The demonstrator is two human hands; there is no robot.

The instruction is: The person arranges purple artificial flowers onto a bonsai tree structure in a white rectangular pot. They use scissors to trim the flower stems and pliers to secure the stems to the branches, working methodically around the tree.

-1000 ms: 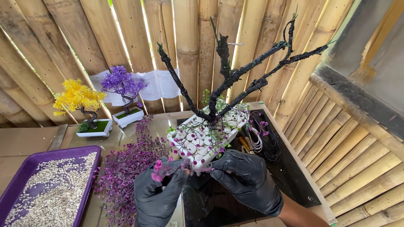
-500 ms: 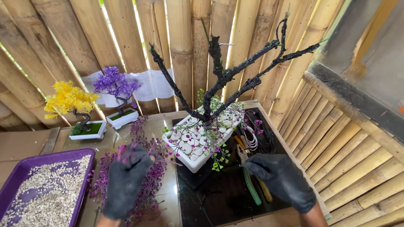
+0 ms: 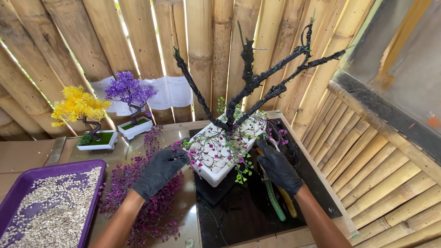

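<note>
A white rectangular pot (image 3: pixel 215 175) filled with white pebbles holds a bare black tree (image 3: pixel 248 85) with small green and pink sprigs at its base. It sits on a black mat (image 3: pixel 239 216). My left hand (image 3: pixel 161 170), in a black glove, reaches to the pot's left side over a heap of purple foliage (image 3: pixel 151 209), its fingers pinching a purple sprig (image 3: pixel 177 146). My gloved right hand (image 3: pixel 278 170) lies right of the pot, closed over pliers (image 3: pixel 275 204) with green and yellow handles.
A purple tray (image 3: pixel 89 166) of pale gravel sits at the lower left. A yellow mini tree (image 3: pixel 80 110) and a purple mini tree (image 3: pixel 128 92) stand in white pots by the bamboo wall (image 3: pixel 202 50). A bamboo rail (image 3: pixel 381 156) borders the right.
The pot, held up in both hands a second ago, now rests on the mat. My left hand went to the purple foliage and back to the pot; my right moved onto the pliers.
</note>
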